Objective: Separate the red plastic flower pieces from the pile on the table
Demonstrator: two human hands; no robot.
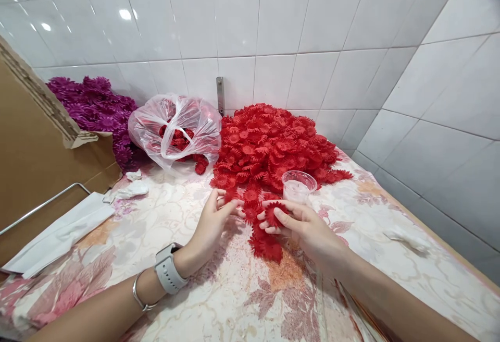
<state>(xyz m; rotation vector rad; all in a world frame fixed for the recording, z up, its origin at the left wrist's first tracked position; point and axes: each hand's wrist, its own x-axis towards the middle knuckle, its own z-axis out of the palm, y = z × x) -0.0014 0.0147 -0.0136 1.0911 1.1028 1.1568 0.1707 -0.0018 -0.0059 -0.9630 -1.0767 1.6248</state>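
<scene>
My right hand (300,224) grips a dark red artificial flower (275,215), its thumb resting on top and the other fingers beneath. To its left, my left hand (213,222) has thumb and fingers drawn together around a slightly blurred red petal piece (233,195). Loose red petal pieces (267,248) lie on the table below and between the hands. Just beyond them rises a big heap of red petal pieces (269,141). A clear plastic cup (299,188) with something whitish inside stands behind my right hand.
A tied clear plastic bag (175,133) holds red flower heads. Purple flower pieces (91,105) are piled at the back left, behind a cardboard box (47,138). White paper (58,235) lies beside the box. A floral cloth (187,310) covers the table; tiled walls bound it.
</scene>
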